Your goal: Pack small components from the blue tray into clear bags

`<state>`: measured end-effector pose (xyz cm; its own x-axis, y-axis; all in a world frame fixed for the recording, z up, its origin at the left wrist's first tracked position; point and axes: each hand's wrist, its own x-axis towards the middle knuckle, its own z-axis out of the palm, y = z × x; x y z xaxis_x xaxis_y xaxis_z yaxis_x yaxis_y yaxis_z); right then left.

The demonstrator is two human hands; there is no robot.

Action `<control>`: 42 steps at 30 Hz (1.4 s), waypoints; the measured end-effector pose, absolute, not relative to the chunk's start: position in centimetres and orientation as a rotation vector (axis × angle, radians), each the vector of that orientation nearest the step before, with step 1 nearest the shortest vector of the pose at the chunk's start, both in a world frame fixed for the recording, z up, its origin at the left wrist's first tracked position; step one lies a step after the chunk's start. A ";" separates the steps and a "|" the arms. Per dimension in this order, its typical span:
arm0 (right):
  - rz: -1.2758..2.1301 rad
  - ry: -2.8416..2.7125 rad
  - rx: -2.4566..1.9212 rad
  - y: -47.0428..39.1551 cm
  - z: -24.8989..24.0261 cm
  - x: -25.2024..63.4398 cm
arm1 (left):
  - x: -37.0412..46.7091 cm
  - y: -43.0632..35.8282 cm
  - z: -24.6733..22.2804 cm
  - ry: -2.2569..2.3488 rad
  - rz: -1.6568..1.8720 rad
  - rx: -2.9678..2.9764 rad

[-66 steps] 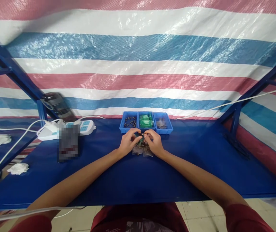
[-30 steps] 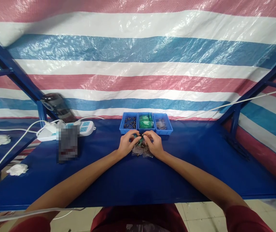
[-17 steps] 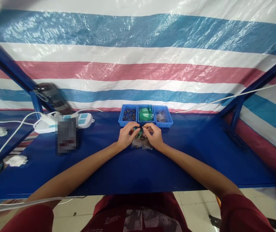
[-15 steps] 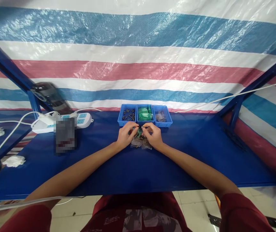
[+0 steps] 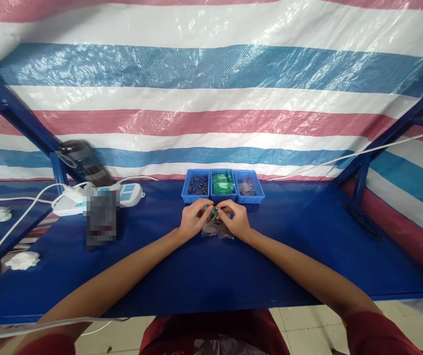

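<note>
Hands, two: left hand (image 5: 195,220) and right hand (image 5: 236,219), thumbs and forefingers drawn narrow, tips near each other; whether either grips a small part, I cannot tell. Clear bags (image 5: 210,227), one heap: on the counter (image 5: 211,276), between and beneath both hands. Blue trays (image 5: 250,199), three, just beyond: dark fittings (image 5: 204,187), green packets (image 5: 222,184), clear packets (image 5: 246,188). Step in hand, I judge: fine fingertip work over the heap. Next move calls for a light, steady pinch.

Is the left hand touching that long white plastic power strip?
Apart: the head view shows flat blue tabletop between the left hand and white plastic power strip.
</note>
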<state>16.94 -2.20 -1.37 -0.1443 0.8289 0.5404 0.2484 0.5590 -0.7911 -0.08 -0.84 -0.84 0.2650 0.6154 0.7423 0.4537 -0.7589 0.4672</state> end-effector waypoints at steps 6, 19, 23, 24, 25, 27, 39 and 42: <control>0.609 -1.681 -0.918 -2.0 -1.4 16.8 | 0.0 -0.9 -0.6 1.026 1.510 2.382; 0.617 -1.652 -0.903 -1.7 -1.9 16.9 | 0.0 -0.8 -0.6 0.961 1.482 2.336; 0.520 -1.662 -0.923 -1.7 -1.9 17.0 | 0.0 -0.6 -0.7 0.961 1.518 2.356; 0.508 -1.654 -0.926 -1.7 -1.9 17.0 | 0.0 -0.6 -0.7 0.961 1.529 2.361; 0.501 -1.645 -0.929 -1.7 -1.9 17.0 | 0.0 -0.5 -0.8 0.959 1.534 2.365; 0.489 -1.629 -0.929 -1.6 -1.9 17.0 | 0.0 -0.5 -0.8 0.954 1.533 2.372; 0.595 -1.613 -0.870 -1.6 -1.9 16.8 | -0.1 -0.5 -1.2 0.973 1.471 2.349; 0.606 -1.586 -0.866 -1.6 -2.0 16.7 | 0.0 -0.5 -1.1 0.964 1.479 2.351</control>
<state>16.75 -1.57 -2.00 -0.0549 0.8026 0.5940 0.2021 0.5916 -0.7805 -0.05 -0.47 -1.14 0.2865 0.6198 0.7306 0.4182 -0.7670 0.4867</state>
